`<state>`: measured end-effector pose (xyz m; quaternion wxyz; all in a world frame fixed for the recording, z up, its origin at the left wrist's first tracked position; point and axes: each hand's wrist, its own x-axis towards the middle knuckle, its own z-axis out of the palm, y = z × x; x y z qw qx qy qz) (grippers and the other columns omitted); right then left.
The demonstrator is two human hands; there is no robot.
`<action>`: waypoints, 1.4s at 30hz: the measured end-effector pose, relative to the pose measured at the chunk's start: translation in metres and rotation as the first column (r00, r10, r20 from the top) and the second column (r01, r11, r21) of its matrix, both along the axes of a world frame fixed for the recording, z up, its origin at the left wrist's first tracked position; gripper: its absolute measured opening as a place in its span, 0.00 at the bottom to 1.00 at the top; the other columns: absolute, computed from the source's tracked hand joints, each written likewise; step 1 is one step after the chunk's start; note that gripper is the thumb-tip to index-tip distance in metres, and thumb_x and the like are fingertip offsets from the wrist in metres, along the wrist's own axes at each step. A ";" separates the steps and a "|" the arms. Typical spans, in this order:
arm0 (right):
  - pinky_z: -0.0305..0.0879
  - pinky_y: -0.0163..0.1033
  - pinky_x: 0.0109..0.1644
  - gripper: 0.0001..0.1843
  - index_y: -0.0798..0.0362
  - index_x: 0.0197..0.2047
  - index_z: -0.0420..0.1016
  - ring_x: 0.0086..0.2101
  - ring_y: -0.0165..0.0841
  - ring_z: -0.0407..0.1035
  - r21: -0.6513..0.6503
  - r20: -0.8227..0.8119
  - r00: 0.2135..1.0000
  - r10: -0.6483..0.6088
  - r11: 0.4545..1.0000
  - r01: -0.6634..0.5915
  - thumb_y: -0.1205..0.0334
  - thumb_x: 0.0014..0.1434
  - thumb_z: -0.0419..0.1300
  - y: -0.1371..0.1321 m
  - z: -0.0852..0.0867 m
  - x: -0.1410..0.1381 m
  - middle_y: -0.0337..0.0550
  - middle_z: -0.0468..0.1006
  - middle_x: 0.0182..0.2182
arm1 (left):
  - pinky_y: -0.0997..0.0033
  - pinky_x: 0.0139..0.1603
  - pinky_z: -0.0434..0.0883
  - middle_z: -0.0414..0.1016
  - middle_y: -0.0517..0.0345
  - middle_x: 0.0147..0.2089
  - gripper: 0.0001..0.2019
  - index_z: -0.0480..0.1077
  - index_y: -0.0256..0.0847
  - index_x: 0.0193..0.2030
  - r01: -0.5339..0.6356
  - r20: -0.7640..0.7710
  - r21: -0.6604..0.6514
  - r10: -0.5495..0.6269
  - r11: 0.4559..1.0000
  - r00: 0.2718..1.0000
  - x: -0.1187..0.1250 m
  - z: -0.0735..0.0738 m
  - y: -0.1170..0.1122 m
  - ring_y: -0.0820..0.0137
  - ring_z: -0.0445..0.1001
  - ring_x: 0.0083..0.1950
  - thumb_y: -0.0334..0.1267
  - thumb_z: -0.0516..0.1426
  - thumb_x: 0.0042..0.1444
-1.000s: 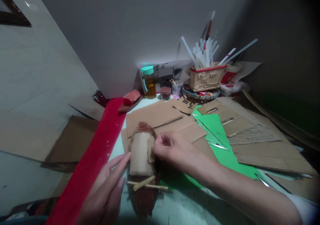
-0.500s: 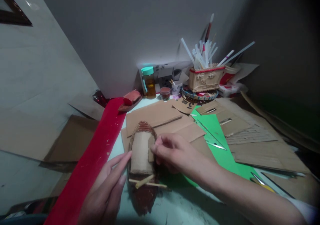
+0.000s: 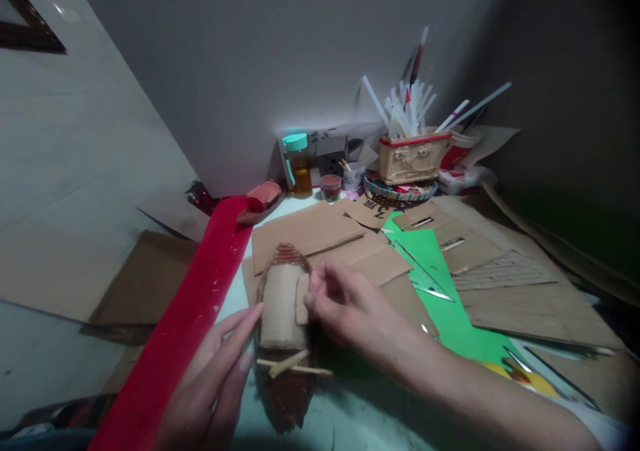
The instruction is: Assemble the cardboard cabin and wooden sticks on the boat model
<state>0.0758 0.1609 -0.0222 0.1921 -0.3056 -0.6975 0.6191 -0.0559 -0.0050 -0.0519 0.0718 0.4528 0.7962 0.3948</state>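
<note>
A small model boat [image 3: 286, 384] with a brown ribbed hull lies lengthwise in front of me, a pale cardboard cabin roof [image 3: 278, 306] on its middle and two crossed wooden sticks [image 3: 293, 366] behind the roof. My right hand [image 3: 350, 307] pinches a small cardboard piece [image 3: 302, 299] against the roof's right side. My left hand [image 3: 213, 381] lies flat beside the hull, fingertips touching its left edge.
A long red strip [image 3: 187, 317] runs along the left. Cardboard sheets [image 3: 305, 227] and green paper [image 3: 440, 284] with a clear set square [image 3: 425, 279] lie behind. At the back stand a teal-capped bottle [image 3: 299, 164], a small jar [image 3: 331, 187], a pen holder [image 3: 413, 157] and a second small boat [image 3: 261, 201].
My right hand's fingers have shifted slightly on the small cardboard piece. The view has drifted a little; the boat and my left hand stay put.
</note>
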 end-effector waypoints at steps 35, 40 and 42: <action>0.57 0.38 0.31 0.02 0.48 0.38 0.63 0.29 0.31 0.63 0.223 0.053 0.999 0.002 0.975 -0.014 0.64 0.62 0.55 -0.006 0.003 0.006 0.33 0.68 0.27 | 0.80 0.71 0.53 0.64 0.72 0.67 0.19 0.67 0.62 0.63 0.054 0.061 -0.026 -0.052 0.998 0.997 0.001 -0.002 -0.001 0.73 0.65 0.67 0.47 0.46 0.69; 0.59 0.39 0.32 0.04 0.49 0.39 0.66 0.30 0.32 0.65 0.180 0.044 0.999 -0.024 0.984 0.016 0.65 0.59 0.57 -0.005 -0.002 0.002 0.34 0.70 0.28 | 0.79 0.72 0.53 0.66 0.73 0.67 0.19 0.67 0.63 0.63 0.049 0.041 -0.001 -0.049 0.999 0.998 0.002 -0.002 -0.002 0.73 0.64 0.68 0.46 0.46 0.69; 0.59 0.39 0.32 0.05 0.49 0.39 0.66 0.30 0.32 0.65 0.158 0.054 0.998 -0.021 0.987 0.012 0.65 0.59 0.57 -0.004 -0.002 0.000 0.34 0.70 0.28 | 0.79 0.72 0.53 0.66 0.73 0.66 0.19 0.67 0.64 0.63 0.049 0.027 0.014 -0.049 0.999 0.998 0.002 -0.003 -0.002 0.73 0.65 0.67 0.46 0.47 0.69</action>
